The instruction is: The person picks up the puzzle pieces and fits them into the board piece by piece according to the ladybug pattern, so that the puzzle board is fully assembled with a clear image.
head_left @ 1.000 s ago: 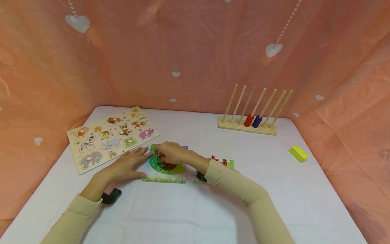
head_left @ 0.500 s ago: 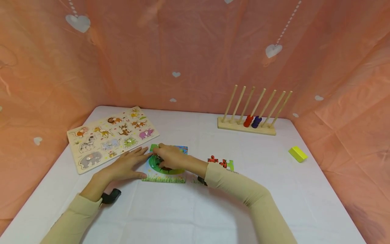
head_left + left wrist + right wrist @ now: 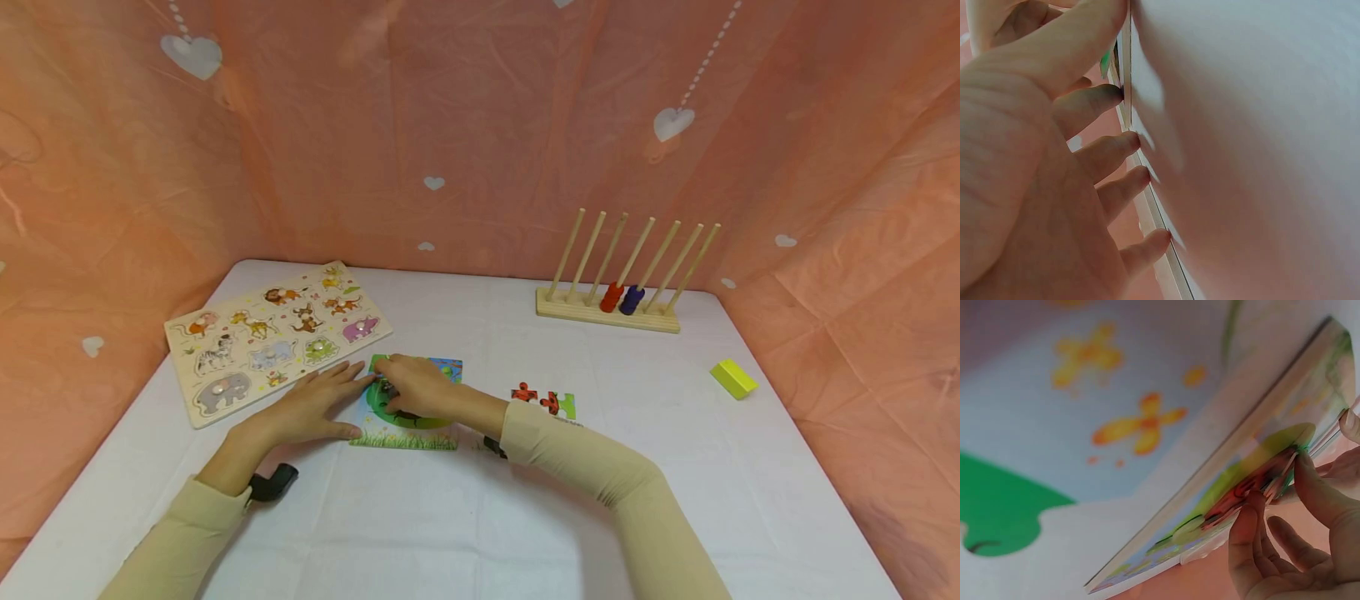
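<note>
A square ladybug puzzle [image 3: 408,439] lies on the white table in front of the person. Spread and fairly straight, the fingers of the left hand [image 3: 315,407] rest at its left side, thumb at the lower left edge; the left wrist view shows this hand [image 3: 1054,144] against board edges. Over the puzzle's upper middle, the right hand [image 3: 422,387] bends its fingers down and covers part of the picture. In the right wrist view, thumb and index finger of the right hand [image 3: 1310,544] pinch a small puzzle piece [image 3: 1279,479] tilted at the puzzle's surface [image 3: 1229,487].
Loose ladybug pieces [image 3: 553,403] lie right of the puzzle, partly behind the right sleeve. An animal peg board [image 3: 255,358] is at the left. At the back right stands a peg rack [image 3: 558,307] with red and blue beads; a yellow block [image 3: 734,378] lies at the right.
The right hand has shifted slightly and its fingers have turned a little, showing more of the puzzle's upper right corner. The left hand stays in place.
</note>
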Demonstrator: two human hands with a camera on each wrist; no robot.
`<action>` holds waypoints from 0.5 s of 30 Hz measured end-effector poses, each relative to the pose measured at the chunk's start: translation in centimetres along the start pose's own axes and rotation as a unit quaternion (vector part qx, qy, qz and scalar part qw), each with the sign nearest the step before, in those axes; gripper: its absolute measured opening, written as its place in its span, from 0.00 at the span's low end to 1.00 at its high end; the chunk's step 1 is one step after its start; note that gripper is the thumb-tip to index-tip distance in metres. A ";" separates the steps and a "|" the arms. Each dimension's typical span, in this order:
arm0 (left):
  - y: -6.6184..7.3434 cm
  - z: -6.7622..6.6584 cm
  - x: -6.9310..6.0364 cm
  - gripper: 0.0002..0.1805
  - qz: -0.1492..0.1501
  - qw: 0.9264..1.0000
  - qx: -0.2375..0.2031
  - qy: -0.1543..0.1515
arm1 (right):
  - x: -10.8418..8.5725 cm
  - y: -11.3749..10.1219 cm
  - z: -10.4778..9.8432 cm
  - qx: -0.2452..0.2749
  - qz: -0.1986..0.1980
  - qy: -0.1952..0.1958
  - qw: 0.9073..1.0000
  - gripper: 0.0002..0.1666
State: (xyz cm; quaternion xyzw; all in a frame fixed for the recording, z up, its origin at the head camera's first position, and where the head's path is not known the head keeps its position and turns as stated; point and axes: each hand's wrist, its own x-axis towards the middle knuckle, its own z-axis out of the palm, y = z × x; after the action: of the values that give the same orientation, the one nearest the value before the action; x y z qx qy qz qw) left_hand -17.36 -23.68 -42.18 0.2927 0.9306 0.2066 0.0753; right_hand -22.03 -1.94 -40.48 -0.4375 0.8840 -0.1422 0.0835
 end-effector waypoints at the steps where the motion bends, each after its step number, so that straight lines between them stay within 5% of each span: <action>1: 0.0 0.0 0.0 0.47 -0.001 1.000 -0.001 -0.001 | 0.1 0.0 0.1 -0.001 0.001 0.001 1.000 0.28; 15: 0.1 -0.1 -0.1 0.46 -0.006 1.000 -0.003 0.000 | 0.1 -0.2 0.1 -0.005 0.003 0.010 1.000 0.28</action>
State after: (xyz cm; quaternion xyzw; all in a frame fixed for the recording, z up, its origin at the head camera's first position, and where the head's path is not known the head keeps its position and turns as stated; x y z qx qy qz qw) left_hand -17.28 -23.67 -42.06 0.2870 0.9317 0.2090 0.0772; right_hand -21.90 -2.17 -40.54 -0.4335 0.8870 -0.1415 0.0728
